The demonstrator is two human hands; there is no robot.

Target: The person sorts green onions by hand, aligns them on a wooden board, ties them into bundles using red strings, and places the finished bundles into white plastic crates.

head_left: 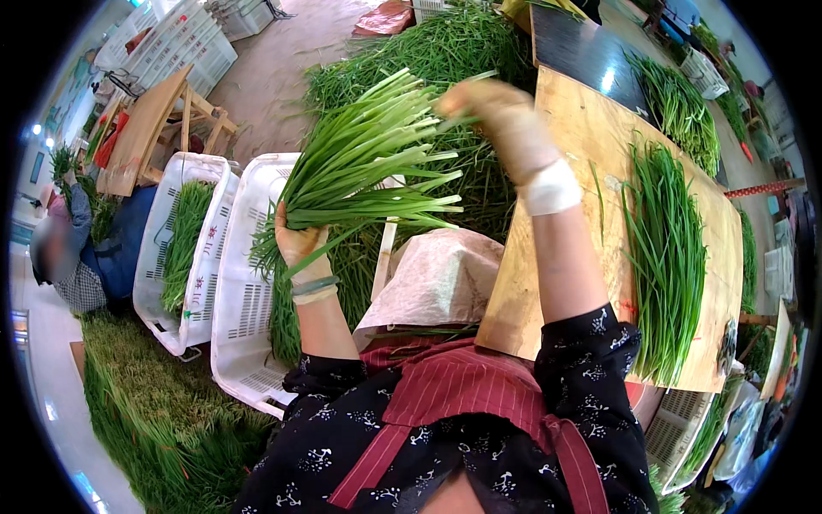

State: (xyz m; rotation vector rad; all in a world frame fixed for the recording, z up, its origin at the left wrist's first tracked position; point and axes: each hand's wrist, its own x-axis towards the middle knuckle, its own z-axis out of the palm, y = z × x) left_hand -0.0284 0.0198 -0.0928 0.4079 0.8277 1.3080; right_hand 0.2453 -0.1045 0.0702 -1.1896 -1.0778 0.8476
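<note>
My left hand (300, 244), in a pale glove with a grey-green band at the wrist, is closed around a thick bunch of green chives (368, 154). The bunch fans out to the upper right, its pale cut ends spread apart. Just beyond those ends is my gloved right hand (492, 111), raised and smeared by motion, with a white cuff at the wrist. Thin green bits show beside its fingers, but the blur hides whether they are gripped. On the wooden board (556, 257) to my right lies a flat, long bundle of chives (668, 265).
Left of me stand a white crate (248, 283) and another white crate holding chives (188, 248). A large heap of loose chives (462, 47) lies ahead, and more greens (163, 411) cover the lower left. Another person (64, 240) sits at far left. Stacked crates (175, 51) stand behind.
</note>
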